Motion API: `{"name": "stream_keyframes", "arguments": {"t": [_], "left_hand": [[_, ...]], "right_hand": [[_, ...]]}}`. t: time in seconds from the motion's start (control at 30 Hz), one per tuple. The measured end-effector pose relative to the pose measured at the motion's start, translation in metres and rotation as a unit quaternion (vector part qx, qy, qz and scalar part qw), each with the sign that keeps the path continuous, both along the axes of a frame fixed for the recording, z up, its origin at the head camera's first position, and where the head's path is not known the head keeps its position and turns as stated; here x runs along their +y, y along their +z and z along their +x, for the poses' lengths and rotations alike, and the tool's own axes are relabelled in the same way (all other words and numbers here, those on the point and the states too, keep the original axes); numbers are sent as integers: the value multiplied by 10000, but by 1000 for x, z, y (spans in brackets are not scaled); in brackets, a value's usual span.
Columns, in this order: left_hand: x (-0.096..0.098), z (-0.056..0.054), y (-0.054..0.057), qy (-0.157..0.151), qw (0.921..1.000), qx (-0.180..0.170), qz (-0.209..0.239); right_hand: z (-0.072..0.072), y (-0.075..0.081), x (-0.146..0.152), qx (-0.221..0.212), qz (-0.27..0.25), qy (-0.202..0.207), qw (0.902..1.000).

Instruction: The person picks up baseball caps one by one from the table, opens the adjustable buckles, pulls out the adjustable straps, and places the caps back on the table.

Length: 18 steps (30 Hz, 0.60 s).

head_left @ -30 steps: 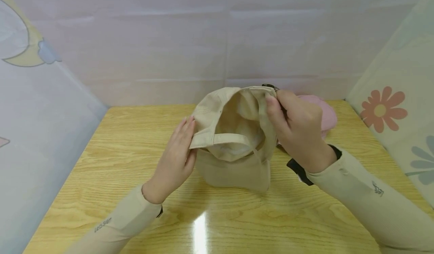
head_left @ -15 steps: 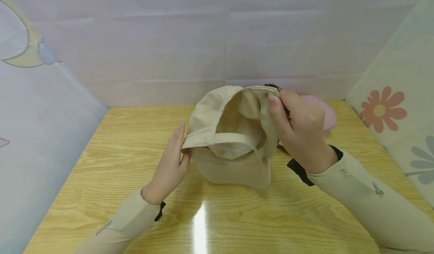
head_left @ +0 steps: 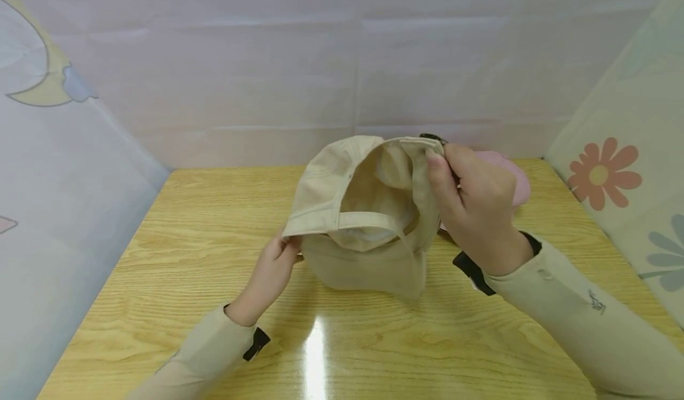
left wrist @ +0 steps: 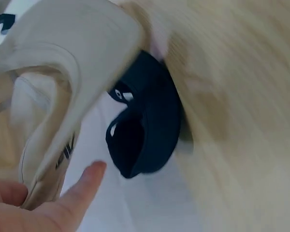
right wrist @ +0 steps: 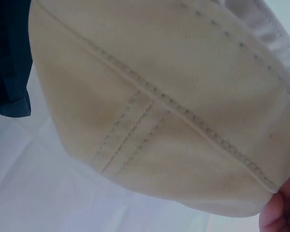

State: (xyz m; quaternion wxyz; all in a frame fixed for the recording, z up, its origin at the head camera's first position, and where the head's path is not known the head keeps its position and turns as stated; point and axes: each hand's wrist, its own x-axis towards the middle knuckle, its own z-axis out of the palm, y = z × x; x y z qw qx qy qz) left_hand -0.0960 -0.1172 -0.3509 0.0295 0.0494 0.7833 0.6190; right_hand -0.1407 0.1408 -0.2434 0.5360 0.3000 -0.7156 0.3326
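Observation:
A beige baseball cap (head_left: 331,186) is held above the wooden table, its open back and strap facing me and its brim pointing down. My right hand (head_left: 475,204) pinches the cap's rim at the upper right, thumb in front. At the lower left edge my left hand (head_left: 269,275) holds the rim, its fingers largely hidden behind the cloth. In the left wrist view one finger (left wrist: 82,188) extends past the beige rim, with dark lettering beside it. The right wrist view shows the cap's stitched crown (right wrist: 150,111) and my fingertips (right wrist: 278,212) at its edge.
Behind my right hand lies a pink cap (head_left: 507,177), partly covered. A dark navy cap (left wrist: 159,116) with white marks shows beyond the beige one in the left wrist view. Printed cloth walls (head_left: 256,79) bound the table (head_left: 203,210) at back and sides.
My left hand has slid down along the cap's left edge, and its fingers have gone from the outer side to behind the rim. The cap and right hand have shifted slightly right.

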Motion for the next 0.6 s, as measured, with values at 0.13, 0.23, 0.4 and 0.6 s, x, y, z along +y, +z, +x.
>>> {"name": "stream_keyframes", "arguments": {"t": [0.13, 0.23, 0.4, 0.6], "left_hand": [[2, 2, -1, 125, 9950, -589, 802], [3, 4, -1, 300, 9912, -763, 1039], [1, 9, -1, 666, 9873, -736, 1241], [-2, 13, -1, 915, 9817, -665, 1534]], "right_hand": [[0, -2, -2, -36, 62, 129, 9999], [2, -4, -3, -126, 221, 291, 9993], [5, -6, -3, -241, 609, 465, 9968], [6, -10, -2, -433, 935, 574, 9930]]}}
